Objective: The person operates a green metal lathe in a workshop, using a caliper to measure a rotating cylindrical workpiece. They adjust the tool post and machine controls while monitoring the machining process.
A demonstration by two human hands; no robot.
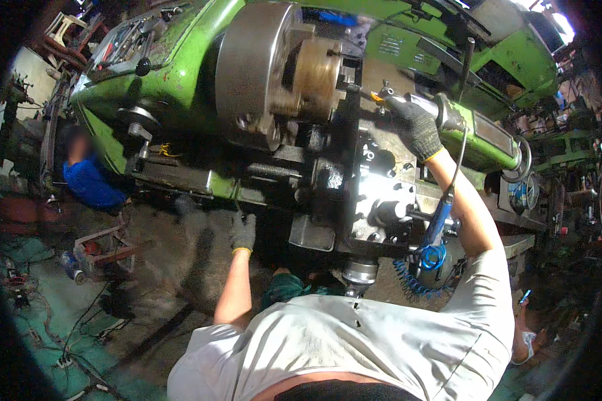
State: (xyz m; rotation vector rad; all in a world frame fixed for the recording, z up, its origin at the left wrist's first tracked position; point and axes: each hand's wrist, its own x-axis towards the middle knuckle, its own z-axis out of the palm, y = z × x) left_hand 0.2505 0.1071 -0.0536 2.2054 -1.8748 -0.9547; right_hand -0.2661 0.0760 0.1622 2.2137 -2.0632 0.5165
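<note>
A green lathe fills the upper view. Its large steel chuck carries a brownish round workpiece, whose surface looks smeared. My right hand, in a dark grey knit glove, reaches over the carriage beside the tailstock. Its fingers are bent toward the workpiece, with a small orange piece at their tips; what they hold is unclear. Low at the front of the lathe, my left hand, in a grey glove, is closed around the end of a thin lever.
The tool carriage stands before me, with a handwheel close to my body. A blue air gun with a coiled hose hangs at its right. Another person in blue is at far left. Cables lie on the floor.
</note>
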